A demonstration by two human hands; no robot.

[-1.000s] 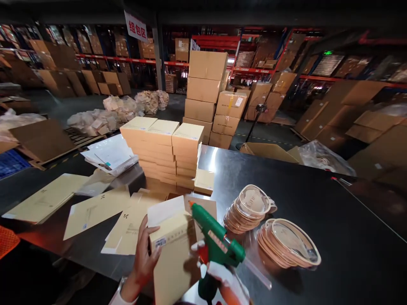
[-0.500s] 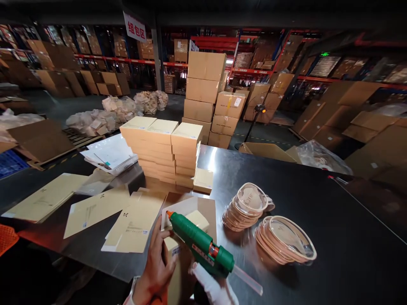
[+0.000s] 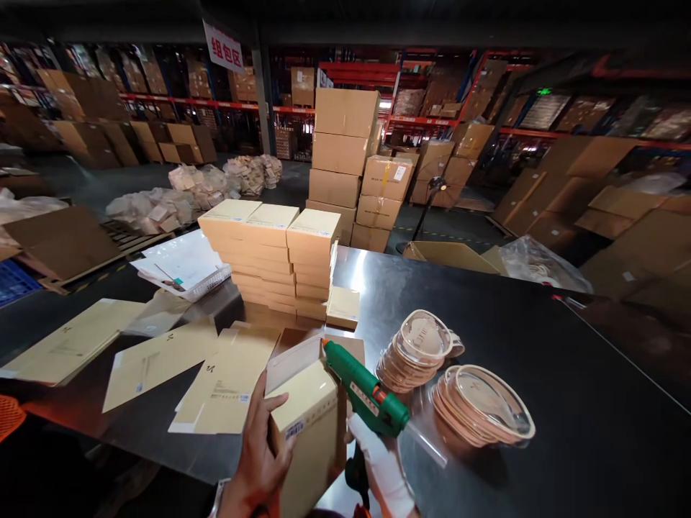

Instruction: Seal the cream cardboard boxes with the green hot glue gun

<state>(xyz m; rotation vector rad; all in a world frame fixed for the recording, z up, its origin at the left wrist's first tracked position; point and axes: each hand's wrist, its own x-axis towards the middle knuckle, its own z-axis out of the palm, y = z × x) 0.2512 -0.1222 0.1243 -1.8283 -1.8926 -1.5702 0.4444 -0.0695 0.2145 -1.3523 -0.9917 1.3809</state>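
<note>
The glue gun (image 3: pixel 367 394) has swung back up, its nozzle now at the open flap of the box (image 3: pixel 310 424) — gluing looks under way. The left hand (image 3: pixel 259 460) wraps the box's side; the gloved right hand (image 3: pixel 381 464) grips the gun. On the counter (image 3: pixel 540 345): two lid stacks (image 3: pixel 418 350), three stacks of finished boxes (image 3: pixel 270 255).

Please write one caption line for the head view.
Left hand steadies a box; gloved right hand aims a glue gun.
</note>
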